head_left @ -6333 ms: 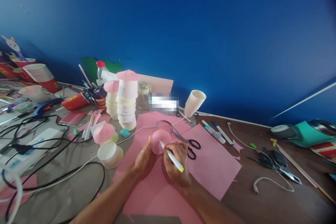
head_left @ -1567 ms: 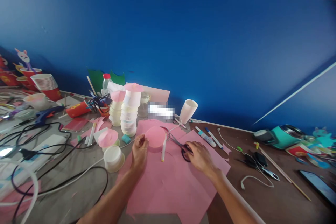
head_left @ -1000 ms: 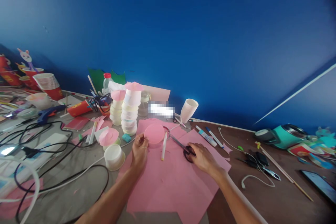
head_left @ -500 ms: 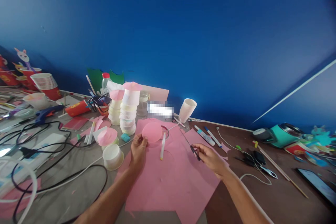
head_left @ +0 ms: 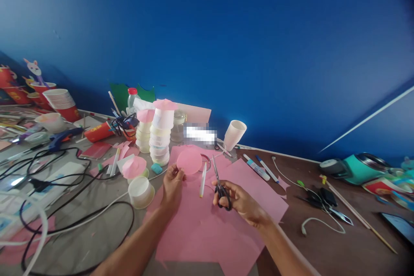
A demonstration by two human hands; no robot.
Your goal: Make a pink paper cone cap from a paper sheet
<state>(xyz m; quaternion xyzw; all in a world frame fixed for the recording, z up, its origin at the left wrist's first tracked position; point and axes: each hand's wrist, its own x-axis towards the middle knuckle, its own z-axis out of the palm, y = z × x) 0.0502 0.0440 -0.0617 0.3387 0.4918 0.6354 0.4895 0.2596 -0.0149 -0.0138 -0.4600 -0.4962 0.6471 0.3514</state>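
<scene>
A round pink paper disc [head_left: 189,160] is pinched at its lower left edge by my left hand [head_left: 173,183]. My right hand [head_left: 239,198] grips a pair of black-handled scissors [head_left: 221,194], fingers through the loops and blades pointing up and away from me. Between the hands a white pen [head_left: 202,180] with a yellowish end lies on the large pink paper sheet [head_left: 190,233]. The scissors are to the right of the pen, apart from the disc. Just left of my left hand is a white paper cup [head_left: 141,191] on its side.
Two stacks of white cups [head_left: 160,138] with pink tops stand behind. A white cup [head_left: 235,134] leans by the blue wall. Markers [head_left: 256,167] lie right of the paper. Black cables [head_left: 77,215] and a blue glue gun [head_left: 63,137] spread left; a phone [head_left: 399,224] lies far right.
My right hand has moved left with the scissors, bringing them closer to the pen and disc. My left hand keeps its pinch on the disc. The view has tilted down slightly.
</scene>
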